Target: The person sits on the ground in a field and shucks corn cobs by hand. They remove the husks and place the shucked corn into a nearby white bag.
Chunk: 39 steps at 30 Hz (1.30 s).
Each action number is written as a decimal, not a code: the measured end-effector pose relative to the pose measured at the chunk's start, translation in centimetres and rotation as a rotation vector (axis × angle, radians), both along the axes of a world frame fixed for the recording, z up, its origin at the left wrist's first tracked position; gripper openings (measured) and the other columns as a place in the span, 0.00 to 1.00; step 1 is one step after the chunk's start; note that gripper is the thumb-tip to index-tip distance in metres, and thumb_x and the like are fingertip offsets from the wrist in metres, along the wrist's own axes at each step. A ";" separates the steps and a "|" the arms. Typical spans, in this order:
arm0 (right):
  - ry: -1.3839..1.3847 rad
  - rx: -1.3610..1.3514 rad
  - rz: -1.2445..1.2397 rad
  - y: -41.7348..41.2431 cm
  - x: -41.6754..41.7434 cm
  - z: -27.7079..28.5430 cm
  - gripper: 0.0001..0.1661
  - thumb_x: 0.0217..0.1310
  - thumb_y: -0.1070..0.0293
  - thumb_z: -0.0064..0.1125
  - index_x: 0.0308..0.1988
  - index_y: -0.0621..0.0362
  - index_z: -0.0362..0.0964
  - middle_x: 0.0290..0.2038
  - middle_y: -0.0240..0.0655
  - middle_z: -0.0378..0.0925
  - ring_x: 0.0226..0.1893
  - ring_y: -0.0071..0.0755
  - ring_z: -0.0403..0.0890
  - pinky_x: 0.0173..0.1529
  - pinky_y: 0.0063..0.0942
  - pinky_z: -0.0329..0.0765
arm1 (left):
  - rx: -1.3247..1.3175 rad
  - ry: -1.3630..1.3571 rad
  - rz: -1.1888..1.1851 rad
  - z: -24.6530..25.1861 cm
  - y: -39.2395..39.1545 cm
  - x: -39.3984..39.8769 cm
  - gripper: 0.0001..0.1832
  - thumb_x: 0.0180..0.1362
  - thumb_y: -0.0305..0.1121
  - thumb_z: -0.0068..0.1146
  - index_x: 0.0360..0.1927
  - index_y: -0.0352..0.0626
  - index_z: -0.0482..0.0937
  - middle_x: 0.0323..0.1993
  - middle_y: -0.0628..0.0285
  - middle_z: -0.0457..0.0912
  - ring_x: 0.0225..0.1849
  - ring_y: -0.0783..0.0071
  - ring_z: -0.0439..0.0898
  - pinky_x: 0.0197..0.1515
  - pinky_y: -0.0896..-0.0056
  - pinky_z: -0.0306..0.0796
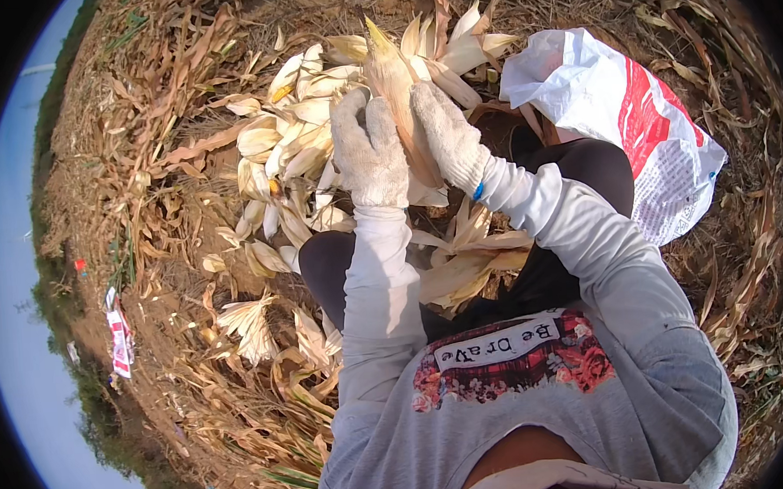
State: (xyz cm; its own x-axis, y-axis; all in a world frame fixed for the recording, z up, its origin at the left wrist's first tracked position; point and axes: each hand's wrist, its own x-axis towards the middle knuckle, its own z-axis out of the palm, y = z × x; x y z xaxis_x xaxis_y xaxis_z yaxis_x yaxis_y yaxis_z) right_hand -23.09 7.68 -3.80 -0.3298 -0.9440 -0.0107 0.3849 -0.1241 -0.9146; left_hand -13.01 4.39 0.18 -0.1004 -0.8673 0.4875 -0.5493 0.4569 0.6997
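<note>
An ear of corn in its pale dry husk (393,76) stands tip-up between my hands. My left hand (369,148), in a knitted off-white work glove, holds the ear from its left side. On the other side, my right hand (448,130), gloved alike, presses against the husk with its fingers pointing up. Both palms are hidden. Just left of my left hand lies a heap of corn ears in their husks (291,146), a few with yellow kernels showing. Loose husks (467,267) lie between my legs, below the hands.
A white woven sack with red print and writing (660,134) lies beside my right knee. Dry corn stalks and leaves (180,190) cover the soil around. Farther left lies another red and white sack (119,335). More husked ears (463,45) lie beyond my hands.
</note>
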 end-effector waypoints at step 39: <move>0.469 -0.273 0.179 -0.9 -2.1 -0.4 0.22 0.71 0.62 0.49 0.59 0.60 0.70 0.51 0.40 0.79 0.50 0.32 0.79 0.56 0.28 0.74 | 0.084 0.066 -0.292 -0.7 -2.5 3.7 0.08 0.65 0.33 0.51 0.40 0.37 0.75 0.30 0.59 0.75 0.31 0.70 0.72 0.36 0.67 0.69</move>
State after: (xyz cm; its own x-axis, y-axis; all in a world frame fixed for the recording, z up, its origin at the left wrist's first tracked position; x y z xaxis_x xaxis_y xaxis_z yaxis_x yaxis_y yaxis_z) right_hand -25.15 6.78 -4.22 -0.0751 -0.9334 0.3508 -0.0176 -0.3505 -0.9364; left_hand -9.32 1.86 -0.56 -0.3214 -0.8442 0.4291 -0.3558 0.5276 0.7714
